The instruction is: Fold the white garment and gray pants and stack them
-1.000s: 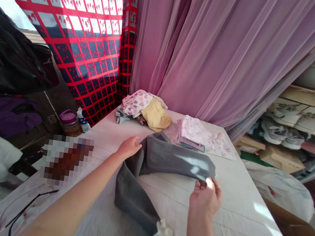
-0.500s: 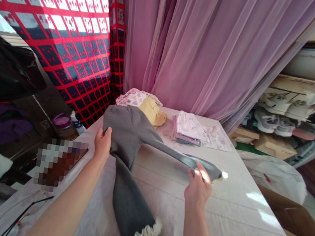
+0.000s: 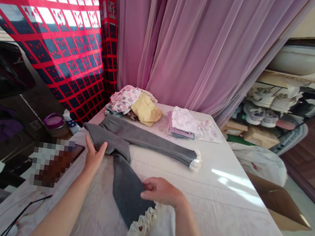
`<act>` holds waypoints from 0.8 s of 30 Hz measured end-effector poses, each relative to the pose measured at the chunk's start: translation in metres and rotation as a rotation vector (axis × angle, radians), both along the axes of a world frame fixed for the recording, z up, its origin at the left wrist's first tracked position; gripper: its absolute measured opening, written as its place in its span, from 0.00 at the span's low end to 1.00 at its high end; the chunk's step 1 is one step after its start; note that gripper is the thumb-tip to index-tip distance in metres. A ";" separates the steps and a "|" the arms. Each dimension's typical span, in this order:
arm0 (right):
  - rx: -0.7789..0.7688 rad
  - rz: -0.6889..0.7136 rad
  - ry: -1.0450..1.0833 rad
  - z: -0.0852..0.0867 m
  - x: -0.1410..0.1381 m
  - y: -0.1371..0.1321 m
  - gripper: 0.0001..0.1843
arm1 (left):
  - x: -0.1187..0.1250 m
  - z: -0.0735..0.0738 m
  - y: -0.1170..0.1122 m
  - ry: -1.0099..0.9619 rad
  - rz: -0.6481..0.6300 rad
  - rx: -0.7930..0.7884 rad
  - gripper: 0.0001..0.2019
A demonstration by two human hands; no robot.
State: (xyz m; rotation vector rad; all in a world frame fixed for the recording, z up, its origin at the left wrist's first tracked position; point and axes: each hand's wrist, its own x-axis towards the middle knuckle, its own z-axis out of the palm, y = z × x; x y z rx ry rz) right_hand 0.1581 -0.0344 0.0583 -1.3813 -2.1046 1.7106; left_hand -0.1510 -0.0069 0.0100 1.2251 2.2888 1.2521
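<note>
Grey fleece trousers [image 3: 142, 139] with white ruffled cuffs lie spread on the white-sheeted table [image 3: 220, 210], one leg pointing right and the other toward me. My left hand [image 3: 94, 158] rests open against the waist area, fingers apart, gripping nothing. My right hand [image 3: 160, 191] lies on the near leg just above its ruffled cuff [image 3: 141, 226], its fingers lightly curved and holding no fabric. Beyond the trousers are a pile of patterned pink clothes [image 3: 124, 99], a yellow garment [image 3: 146, 109], and a folded pink stack [image 3: 182, 123].
A jar with a purple lid [image 3: 54, 126] and a small bottle [image 3: 69, 121] stand past the table's left edge, near a pixelated object [image 3: 52, 163] and eyeglasses [image 3: 24, 208]. Sheer pink curtains [image 3: 198, 41] hang behind. A white plastic bag [image 3: 257, 162] and cardboard box [image 3: 281, 203] sit to the right.
The raised trouser leg now lies flat on the table, pointing right. My right hand has let go of it and moved to the near leg. My left hand has released its hold.
</note>
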 end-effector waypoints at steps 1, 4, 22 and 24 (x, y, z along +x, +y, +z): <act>0.096 0.052 -0.078 0.003 -0.006 -0.004 0.14 | 0.004 0.003 -0.003 -0.009 -0.001 0.009 0.44; 0.346 0.083 -0.312 0.011 -0.019 -0.009 0.07 | 0.012 0.013 -0.010 0.003 -0.127 0.011 0.28; 0.479 -0.697 -0.430 0.018 0.124 0.041 0.23 | -0.002 0.079 -0.033 -0.104 -0.490 -0.672 0.29; 0.471 -0.811 -0.494 0.012 0.127 0.054 0.27 | -0.022 0.087 -0.010 0.020 -0.439 -0.572 0.25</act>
